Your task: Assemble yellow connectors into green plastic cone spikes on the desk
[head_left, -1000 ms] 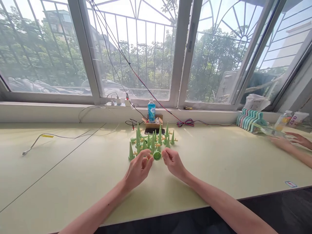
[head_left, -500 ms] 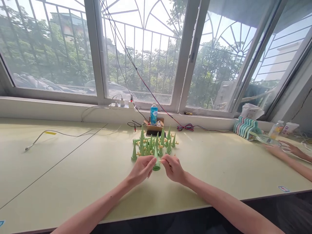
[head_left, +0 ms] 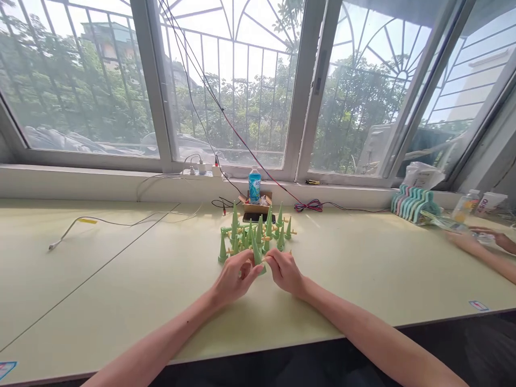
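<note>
Between the thumb and fingers of my left hand is a green plastic cone, tilted with its tip up and to the left. My right hand is closed in a pinch at the cone's right side. A small yellow peg shows faintly at those fingertips; most of it is hidden. Just beyond my hands stand several similar green cones, some with yellow pegs sticking out sideways.
Behind the cones are a dark phone, a small cardboard box and a blue bottle. A coiled cable lies near the sill. At right, another person's hands work near teal hangers.
The cone in my left hand has tipped, its tip leaning left and its base swinging right. My left fingers have shifted their hold. My right hand keeps its pinch beside it.
</note>
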`<state>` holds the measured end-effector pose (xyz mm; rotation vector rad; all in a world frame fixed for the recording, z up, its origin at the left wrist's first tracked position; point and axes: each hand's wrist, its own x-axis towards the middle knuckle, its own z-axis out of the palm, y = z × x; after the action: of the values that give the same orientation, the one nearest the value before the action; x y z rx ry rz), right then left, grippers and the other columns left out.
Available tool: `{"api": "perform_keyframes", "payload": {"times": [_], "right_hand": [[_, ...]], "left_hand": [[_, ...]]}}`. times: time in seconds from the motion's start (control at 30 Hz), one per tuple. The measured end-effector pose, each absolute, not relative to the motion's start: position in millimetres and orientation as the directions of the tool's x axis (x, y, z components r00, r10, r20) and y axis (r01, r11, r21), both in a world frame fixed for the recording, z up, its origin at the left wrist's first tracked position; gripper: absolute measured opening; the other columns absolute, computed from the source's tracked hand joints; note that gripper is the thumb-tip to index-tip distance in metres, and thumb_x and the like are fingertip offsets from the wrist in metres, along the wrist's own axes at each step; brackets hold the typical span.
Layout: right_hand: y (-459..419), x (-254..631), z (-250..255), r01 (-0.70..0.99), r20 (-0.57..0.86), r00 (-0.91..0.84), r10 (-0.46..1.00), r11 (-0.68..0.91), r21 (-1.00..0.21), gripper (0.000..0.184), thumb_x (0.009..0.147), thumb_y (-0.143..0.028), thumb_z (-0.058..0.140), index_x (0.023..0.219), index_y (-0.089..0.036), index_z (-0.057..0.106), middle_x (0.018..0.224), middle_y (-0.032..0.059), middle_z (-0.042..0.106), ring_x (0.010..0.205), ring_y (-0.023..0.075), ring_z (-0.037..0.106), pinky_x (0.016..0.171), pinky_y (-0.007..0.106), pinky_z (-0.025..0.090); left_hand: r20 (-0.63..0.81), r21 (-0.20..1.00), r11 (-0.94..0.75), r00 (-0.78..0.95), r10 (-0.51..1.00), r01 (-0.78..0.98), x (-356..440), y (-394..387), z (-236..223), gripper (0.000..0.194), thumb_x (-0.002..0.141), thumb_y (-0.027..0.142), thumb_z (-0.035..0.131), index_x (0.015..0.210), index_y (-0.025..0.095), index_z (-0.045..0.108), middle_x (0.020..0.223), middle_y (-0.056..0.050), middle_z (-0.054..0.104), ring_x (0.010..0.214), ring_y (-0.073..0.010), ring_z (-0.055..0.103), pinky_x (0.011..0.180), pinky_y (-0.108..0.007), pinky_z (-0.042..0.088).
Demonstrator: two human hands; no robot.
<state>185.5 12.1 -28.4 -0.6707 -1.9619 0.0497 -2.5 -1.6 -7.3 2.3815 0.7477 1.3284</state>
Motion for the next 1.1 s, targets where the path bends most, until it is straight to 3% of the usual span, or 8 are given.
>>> {"api": "perform_keyframes", "payload": {"times": [0.33,0.5,0.63,0.87,1.1], "right_hand": [[6,189,-18,0.401,0.669,-0.337,0.662,0.744,-0.534,0.029,0.101,-0.031,0.036,0.073,-0.022,0.034,0.059,-0.0054,0.037,0.050,0.0102,0.028,0.051,0.023,0.027],[3,190,-13,0.393,0.625,-0.342,0.701,0.711,-0.583,0.031,0.101,-0.033,0.034,0.071,-0.022,0.031,0.057,-0.0064,0.033,0.049,0.0103,0.026,0.050,0.023,0.026],[3,189,-11,0.410,0.590,-0.343,0.731,0.681,-0.606,0.033,0.101,-0.035,0.033,0.070,-0.022,0.030,0.057,-0.0059,0.034,0.051,0.0109,0.026,0.051,0.024,0.026],[3,187,-8,0.380,0.565,-0.326,0.758,0.653,-0.656,0.036,0.102,-0.037,0.032,0.069,-0.022,0.031,0.059,-0.0049,0.035,0.052,0.0111,0.028,0.051,0.025,0.026],[-1,187,-5,0.332,0.583,-0.370,0.724,0.689,-0.645,0.025,0.101,-0.035,0.038,0.081,-0.021,0.044,0.060,-0.0064,0.036,0.052,0.0106,0.028,0.052,0.024,0.026]], "left_hand": [[0.744,0.387,-0.848,0.422,0.519,0.362,-3,0,-8,0.027,0.091,0.023,0.059,0.075,0.020,0.037,0.063,0.007,0.034,0.049,-0.0061,0.033,0.049,-0.019,0.030],[0.765,0.362,-0.861,0.414,0.493,0.356,-2,-1,-4,0.017,0.090,0.020,0.060,0.079,0.018,0.047,0.070,0.004,0.040,0.049,-0.0050,0.035,0.046,-0.019,0.032],[0.779,0.336,-0.879,0.424,0.461,0.337,-4,0,-4,0.004,0.090,0.018,0.061,0.093,0.018,0.059,0.082,0.001,0.049,0.047,-0.0025,0.037,0.044,-0.018,0.036],[0.809,0.263,-0.882,0.408,0.422,0.391,-5,3,-7,0.024,0.092,0.019,0.060,0.115,0.023,0.063,0.098,-0.003,0.054,0.045,0.0005,0.037,0.041,-0.016,0.038],[0.833,0.304,-0.843,0.305,0.461,0.444,-4,2,1,0.021,0.093,0.022,0.058,0.114,0.024,0.064,0.102,-0.004,0.054,0.047,0.0004,0.043,0.045,-0.016,0.044]]}}
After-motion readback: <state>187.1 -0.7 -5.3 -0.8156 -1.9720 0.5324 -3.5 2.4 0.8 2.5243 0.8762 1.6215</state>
